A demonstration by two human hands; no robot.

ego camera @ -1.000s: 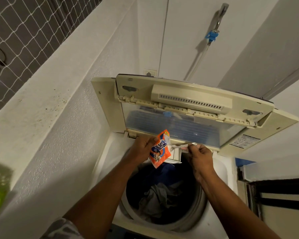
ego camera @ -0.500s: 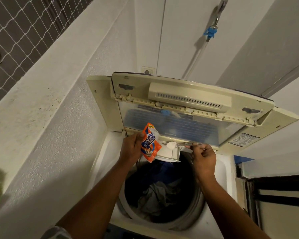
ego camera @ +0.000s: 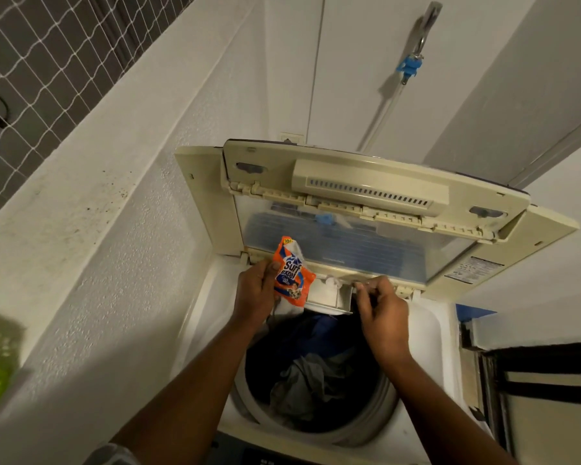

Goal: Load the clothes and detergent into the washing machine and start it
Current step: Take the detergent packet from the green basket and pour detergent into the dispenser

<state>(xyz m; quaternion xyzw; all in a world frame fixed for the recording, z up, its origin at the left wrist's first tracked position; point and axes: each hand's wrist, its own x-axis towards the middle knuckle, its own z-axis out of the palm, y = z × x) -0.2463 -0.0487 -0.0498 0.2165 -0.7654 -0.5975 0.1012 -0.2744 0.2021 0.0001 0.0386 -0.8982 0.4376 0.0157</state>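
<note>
While the clothes (ego camera: 316, 370) already lie in the drum, dark blue and grey heaped together, the step in hand looks to be the detergent. The detergent sachet (ego camera: 291, 275) is an orange and blue packet, held upright at the back left of the tub opening, just beside the small white detergent drawer (ego camera: 329, 295) pulled out under the raised lid (ego camera: 366, 199). The left hand (ego camera: 255, 290) has its fingers closed round the sachet's left edge, thumb across the front. The right hand (ego camera: 381, 305) has its fingers pinched together at the drawer's right corner on something thin and pale; what exactly it grips I cannot tell, perhaps a small spoon whose white bowl sits over the drawer.

By my judgement, the next move calls for getting powder from sachet to drawer without spilling onto the rim, then pushing the drawer home, lowering the lid and finding the controls, which are not in view.

The sachet reads "Surf excel", with a yellow tab at the top showing "10". A label (ego camera: 473, 270) with fine print on the right of the lid is too small to read.
</note>
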